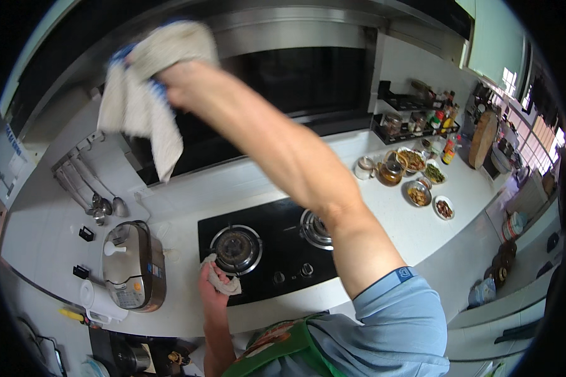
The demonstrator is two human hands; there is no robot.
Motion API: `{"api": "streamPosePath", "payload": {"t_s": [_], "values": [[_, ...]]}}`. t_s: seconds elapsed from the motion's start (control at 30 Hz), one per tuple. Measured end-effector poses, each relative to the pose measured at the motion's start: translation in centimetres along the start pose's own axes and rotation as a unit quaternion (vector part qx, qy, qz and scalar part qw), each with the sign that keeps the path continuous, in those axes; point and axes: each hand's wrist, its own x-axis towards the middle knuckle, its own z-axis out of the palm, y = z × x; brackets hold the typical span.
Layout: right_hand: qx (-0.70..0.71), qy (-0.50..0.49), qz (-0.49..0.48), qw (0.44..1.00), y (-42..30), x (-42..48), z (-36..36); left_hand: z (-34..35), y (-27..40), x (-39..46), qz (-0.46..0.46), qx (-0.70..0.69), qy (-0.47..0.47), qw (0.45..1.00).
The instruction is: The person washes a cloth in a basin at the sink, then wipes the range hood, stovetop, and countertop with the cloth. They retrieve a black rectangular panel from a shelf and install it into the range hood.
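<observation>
Raised at the upper left, my right hand (177, 80) is wrapped in a beige cloth with blue edging (139, 103), blurred by motion. The cloth is up by the range hood (306, 30) and hides most of my fingers; whether it touches the hood I cannot tell. Lower down, my left hand (214, 285) grips a small beige cloth (224, 282) at the front left corner of the black gas stove (283, 245). Just beyond that hand is the left burner (236, 249). My right arm partly covers the right burner (317, 229).
A rice cooker (134, 268) and a white jug (101, 301) stand left of the stove. Ladles (92, 188) hang on the wall. To the right are a glass teapot (389, 173), filled dishes (419, 193) and a spice rack (415, 127). A round wooden chopping board (482, 139) leans farther right.
</observation>
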Motion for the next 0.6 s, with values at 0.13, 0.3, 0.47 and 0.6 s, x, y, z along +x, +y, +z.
{"api": "streamPosePath", "payload": {"t_s": [0.13, 0.3, 0.47, 0.6], "values": [[0.059, -0.047, 0.06, 0.995, 5.6, -5.9, 0.7, 0.9, 0.7, 0.0, -0.02, -0.04, -0.061, 0.997], [0.254, -0.026, 0.139, 0.957, 5.4, -18.1, -9.4, 4.2, -0.9, 0.5, -0.074, -0.08, -0.153, 0.982], [0.357, 0.07, 0.094, 0.927, 7.3, -25.8, -21.2, 7.2, -3.9, 1.5, -0.12, -0.084, -0.212, 0.966], [0.303, 0.162, 0.121, 0.931, 6.7, -30.0, -25.8, 8.9, -7.4, 1.5, -0.159, -0.089, -0.232, 0.956]]}}
